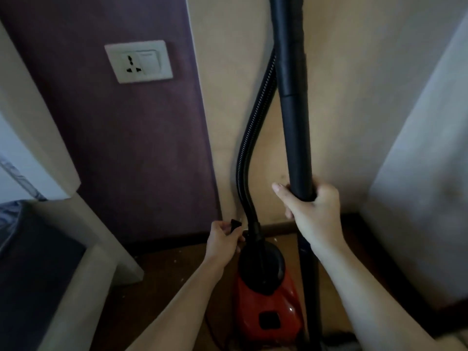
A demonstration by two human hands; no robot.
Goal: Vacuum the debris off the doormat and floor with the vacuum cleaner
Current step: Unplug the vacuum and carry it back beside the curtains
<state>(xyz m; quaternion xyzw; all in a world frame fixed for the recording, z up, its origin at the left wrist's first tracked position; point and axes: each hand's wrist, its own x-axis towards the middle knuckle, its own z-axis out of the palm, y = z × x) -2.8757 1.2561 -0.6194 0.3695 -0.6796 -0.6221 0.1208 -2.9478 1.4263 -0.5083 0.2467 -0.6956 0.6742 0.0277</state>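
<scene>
Two hands busy, both mine. R hand is wrapped round the black wand, fingers curled behind the tube and thumb lying up its left side. The wand stands approx. upright, running from the top edge of view down through my grip and on past my forearm toward the floor.

L hand is lower and further left. Its fingertips pinch a small black plug, held just beside the spot where the hose meets the machine. Can't tell if a cord hangs from it.

The vacuum cleaner, red body w/ a black top, sits on the floor between my forearms, front end near the skirting. Its ribbed black hose climbs from the black top, curves up along the beige wall and goes behind the wand higher up.

A few pale specks of debris lie on the brown floor left of the machine, near my L wrist.

Up on the purple wall panel is a white socket, well above the plug, nothing plugged in. Pale furniture fills the left edge.
</scene>
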